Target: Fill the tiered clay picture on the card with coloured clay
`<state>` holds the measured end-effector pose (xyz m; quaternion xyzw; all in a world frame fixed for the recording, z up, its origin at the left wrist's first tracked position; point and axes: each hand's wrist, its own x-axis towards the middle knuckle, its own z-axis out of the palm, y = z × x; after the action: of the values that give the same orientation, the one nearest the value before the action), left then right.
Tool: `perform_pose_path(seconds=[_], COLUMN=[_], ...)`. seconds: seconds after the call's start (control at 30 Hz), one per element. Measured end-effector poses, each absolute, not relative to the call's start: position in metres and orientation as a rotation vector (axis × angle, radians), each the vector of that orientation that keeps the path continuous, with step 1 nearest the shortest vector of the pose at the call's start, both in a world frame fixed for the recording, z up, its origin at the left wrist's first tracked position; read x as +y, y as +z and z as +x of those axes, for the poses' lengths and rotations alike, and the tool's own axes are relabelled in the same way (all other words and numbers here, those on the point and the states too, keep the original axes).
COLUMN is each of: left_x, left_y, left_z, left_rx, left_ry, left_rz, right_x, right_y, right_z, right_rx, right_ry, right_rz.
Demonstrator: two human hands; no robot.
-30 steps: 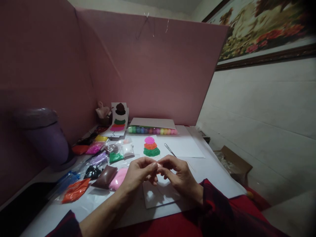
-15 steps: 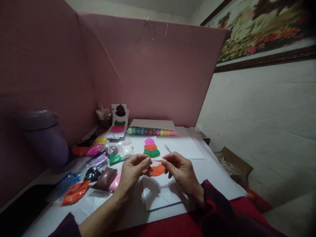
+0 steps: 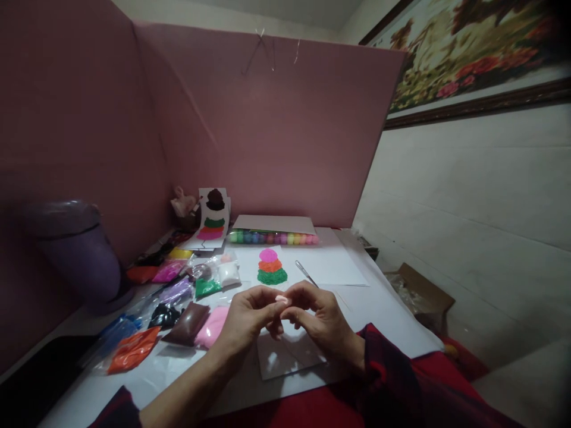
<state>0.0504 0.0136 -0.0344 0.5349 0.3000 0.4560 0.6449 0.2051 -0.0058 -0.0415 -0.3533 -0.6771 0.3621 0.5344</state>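
Observation:
Pinched between the fingertips of both hands is a small piece of pale pink modelling clay (image 3: 282,299), folded over on itself. My left hand (image 3: 247,324) is closed on its left side, and my right hand (image 3: 322,324) grips it from the right. Both hold it above a white sheet (image 3: 289,362) on the table. Just beyond my fingers, clay layers in magenta, orange and green (image 3: 273,277) are stacked on paper; the part nearer me is hidden by my hands. A slim metal tool (image 3: 306,273) lies behind my right hand.
Bags of coloured clay, among them brown (image 3: 186,324), pink (image 3: 213,327) and orange (image 3: 134,351), spread over the left side. A purple lidded container (image 3: 82,255) stands at far left. Behind are a pack of coloured clay (image 3: 272,238) and a propped picture sheet (image 3: 214,217).
The pink clay went from a thin strip stretched between my hands to a short folded piece. My hands have come together and slightly lower.

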Motion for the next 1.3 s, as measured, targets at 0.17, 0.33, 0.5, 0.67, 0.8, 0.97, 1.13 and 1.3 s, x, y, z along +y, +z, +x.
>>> perform_pose_path(seconds=[0.17,0.33,0.5,0.67,0.8,0.97,1.13,1.3], left_x=[0.013,0.010,0.011,0.012,0.013,0.016,0.017,0.014], left_y=[-0.033,-0.032,-0.035,-0.033,-0.030,-0.030,-0.032,-0.032], left_z=[0.051,0.051,0.049,0.049,0.050,0.050,0.048,0.049], left_rx=[0.646,0.653,0.680,0.697,0.768,0.808,0.776,0.730], left_ry=[0.999,1.051,1.017,0.977,1.064,1.196,1.155,1.059], left_rz=[1.242,1.220,1.199,1.226,1.156,0.981,1.007,1.081], right_x=[-0.005,-0.005,-0.005,-0.007,-0.008,-0.001,0.003,-0.004], right_y=[-0.042,-0.042,-0.041,-0.039,-0.039,-0.041,-0.042,-0.041], right_z=[0.207,0.207,0.208,0.208,0.206,0.207,0.207,0.204], right_rx=[-1.640,-1.653,-1.674,-1.719,-1.651,-1.422,-1.348,-1.510], right_ry=[0.789,0.793,0.700,0.672,0.764,0.872,0.910,0.875], right_rz=[-0.861,-0.830,-0.926,-0.935,-0.936,-0.956,-0.942,-0.919])
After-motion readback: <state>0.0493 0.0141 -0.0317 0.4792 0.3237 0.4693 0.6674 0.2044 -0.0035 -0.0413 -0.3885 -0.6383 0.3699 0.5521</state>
